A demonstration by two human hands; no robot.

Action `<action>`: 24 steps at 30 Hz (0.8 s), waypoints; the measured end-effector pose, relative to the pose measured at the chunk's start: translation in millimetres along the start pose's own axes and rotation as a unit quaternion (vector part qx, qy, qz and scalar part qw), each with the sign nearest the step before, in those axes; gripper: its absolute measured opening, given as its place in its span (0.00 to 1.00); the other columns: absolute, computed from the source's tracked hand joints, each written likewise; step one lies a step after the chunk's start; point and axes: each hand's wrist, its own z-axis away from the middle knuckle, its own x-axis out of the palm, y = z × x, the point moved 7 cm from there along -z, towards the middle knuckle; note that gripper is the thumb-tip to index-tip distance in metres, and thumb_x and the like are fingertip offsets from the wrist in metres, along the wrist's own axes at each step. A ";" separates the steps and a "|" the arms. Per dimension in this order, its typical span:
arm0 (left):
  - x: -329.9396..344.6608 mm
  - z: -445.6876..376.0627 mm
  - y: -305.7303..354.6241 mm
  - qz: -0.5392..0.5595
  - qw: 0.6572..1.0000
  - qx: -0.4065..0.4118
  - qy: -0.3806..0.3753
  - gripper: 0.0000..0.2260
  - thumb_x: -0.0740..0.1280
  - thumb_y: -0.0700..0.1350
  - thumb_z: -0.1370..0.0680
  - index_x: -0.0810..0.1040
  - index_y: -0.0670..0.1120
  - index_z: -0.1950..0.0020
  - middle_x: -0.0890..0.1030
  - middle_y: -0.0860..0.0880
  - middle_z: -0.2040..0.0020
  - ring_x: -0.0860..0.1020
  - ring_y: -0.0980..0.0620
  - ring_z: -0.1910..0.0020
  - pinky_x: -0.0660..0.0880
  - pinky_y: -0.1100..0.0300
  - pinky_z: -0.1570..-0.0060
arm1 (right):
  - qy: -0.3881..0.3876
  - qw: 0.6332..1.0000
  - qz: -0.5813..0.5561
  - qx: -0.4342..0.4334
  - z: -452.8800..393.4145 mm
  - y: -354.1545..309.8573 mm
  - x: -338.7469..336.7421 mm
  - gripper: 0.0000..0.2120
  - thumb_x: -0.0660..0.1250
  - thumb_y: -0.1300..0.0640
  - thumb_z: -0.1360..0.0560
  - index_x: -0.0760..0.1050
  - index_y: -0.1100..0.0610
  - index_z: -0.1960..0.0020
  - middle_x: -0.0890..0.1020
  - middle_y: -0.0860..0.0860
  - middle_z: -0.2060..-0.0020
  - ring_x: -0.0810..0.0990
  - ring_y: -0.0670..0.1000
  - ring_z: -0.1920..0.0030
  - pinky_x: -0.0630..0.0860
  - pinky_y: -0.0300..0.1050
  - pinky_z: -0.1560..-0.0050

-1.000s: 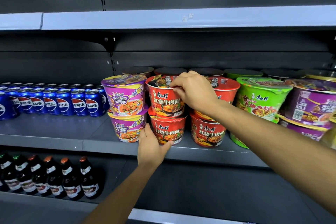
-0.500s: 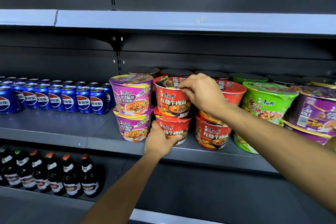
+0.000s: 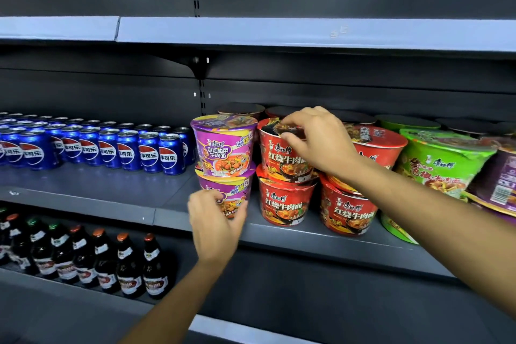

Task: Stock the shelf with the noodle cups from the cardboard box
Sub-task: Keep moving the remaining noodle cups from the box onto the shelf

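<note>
On the middle shelf (image 3: 111, 195) noodle cups stand in stacks of two. My right hand (image 3: 318, 139) pinches the lid rim of the upper red noodle cup (image 3: 282, 159), which sits on the lower red cup (image 3: 282, 204). To their left the upper purple cup (image 3: 223, 145) sits on the lower purple cup (image 3: 237, 187). My left hand (image 3: 215, 226), blurred, curls round the front of the lower purple cup and hides part of it. The cardboard box is out of view.
More red cups (image 3: 349, 209), green cups (image 3: 435, 165) and purple ones fill the shelf to the right. Blue cola cans (image 3: 125, 148) stand in rows at the left, with bare shelf in front of them. Dark bottles (image 3: 83, 260) line the shelf below. The upper shelf (image 3: 251, 31) overhangs.
My left hand has left the lower red cup and moved left onto the lower purple cup. My right hand stays on the upper red cup's rim.
</note>
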 end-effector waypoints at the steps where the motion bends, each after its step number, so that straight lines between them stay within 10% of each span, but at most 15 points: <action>1: -6.0 -5.7 -12.4 -0.014 1.000 -0.013 0.011 0.23 0.80 0.45 0.36 0.73 0.36 0.51 0.73 0.41 0.53 0.70 0.44 0.50 0.68 0.53 0.50 | -0.001 1.000 0.000 -0.008 -3.7 -7.0 2.6 0.16 0.64 0.50 0.23 0.76 0.53 0.37 0.80 0.51 0.43 0.74 0.53 0.41 0.72 0.47 0.45; 9: 21.2 -22.8 -79.2 -0.144 0.944 -0.178 -0.239 0.56 0.72 0.67 0.36 0.49 0.37 0.23 0.60 0.39 0.24 0.55 0.42 0.24 0.53 0.43 0.27 | -0.048 0.997 0.007 -0.057 -42.1 -52.5 34.8 0.19 0.64 0.50 0.23 0.73 0.52 0.33 0.78 0.51 0.38 0.72 0.54 0.39 0.71 0.50 0.40; 14: 45.3 -20.6 -73.8 -0.124 0.925 -0.234 -0.274 0.55 0.71 0.70 0.39 0.51 0.43 0.24 0.61 0.46 0.24 0.52 0.47 0.23 0.37 0.33 0.32 | -0.086 0.994 0.017 -0.063 -54.3 -62.3 54.2 0.18 0.63 0.48 0.23 0.74 0.49 0.34 0.79 0.50 0.39 0.73 0.54 0.39 0.72 0.51 0.40; 24: 46.3 -14.8 -68.6 -0.128 0.930 -0.257 -0.227 0.42 0.71 0.68 0.38 0.63 0.45 0.34 0.76 0.46 0.37 0.72 0.44 0.34 0.37 0.35 0.30 | -0.085 0.995 0.014 -0.051 -54.1 -62.7 55.6 0.18 0.63 0.48 0.23 0.75 0.50 0.35 0.79 0.52 0.40 0.74 0.54 0.39 0.76 0.52 0.44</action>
